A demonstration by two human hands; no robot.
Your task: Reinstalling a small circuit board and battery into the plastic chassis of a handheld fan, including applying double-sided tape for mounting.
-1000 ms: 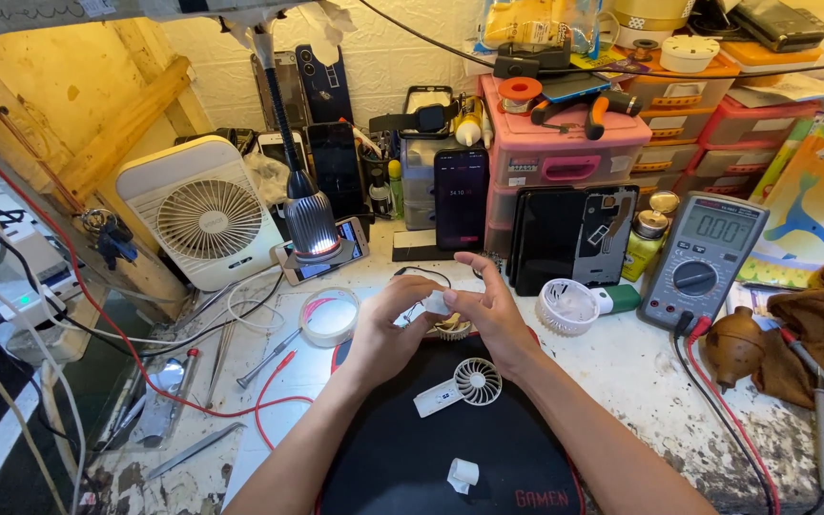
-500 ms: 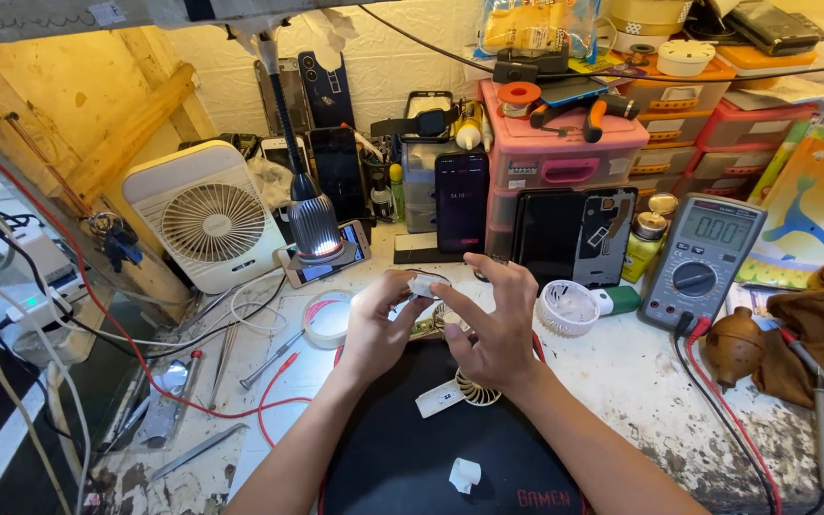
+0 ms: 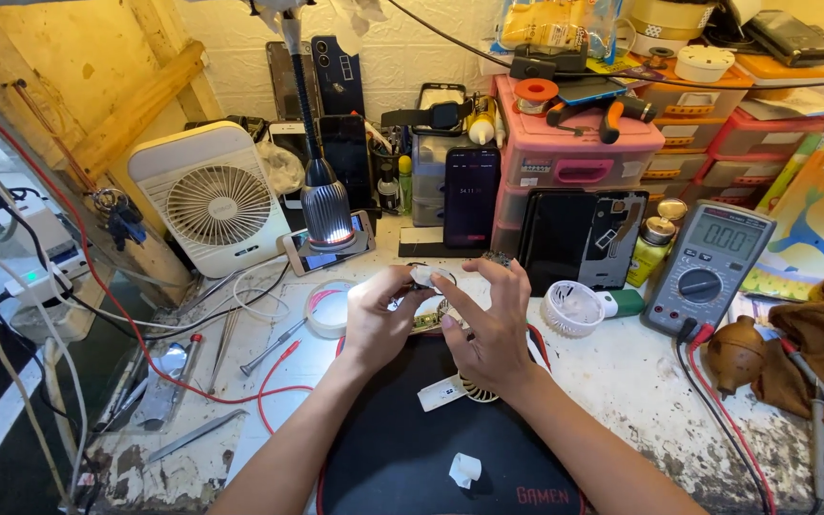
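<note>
Both my hands are raised over a black work mat. My left hand and my right hand together pinch a small white part at the fingertips. Below the fingers a small board-like piece shows between the hands; which hand holds it I cannot tell. Under my right wrist lies a small white hand fan, partly hidden. A small white bit rests on the mat near me.
A white desk fan and a lit lamp stand at the left rear. A multimeter and a white fan grille lie at the right. Screwdrivers, red wire and tape sit left. Pink drawers stand behind.
My hands have lifted slightly and drawn closer together, the right fingers curling over the small white part. The small fan on the mat is now more covered by my right wrist.
</note>
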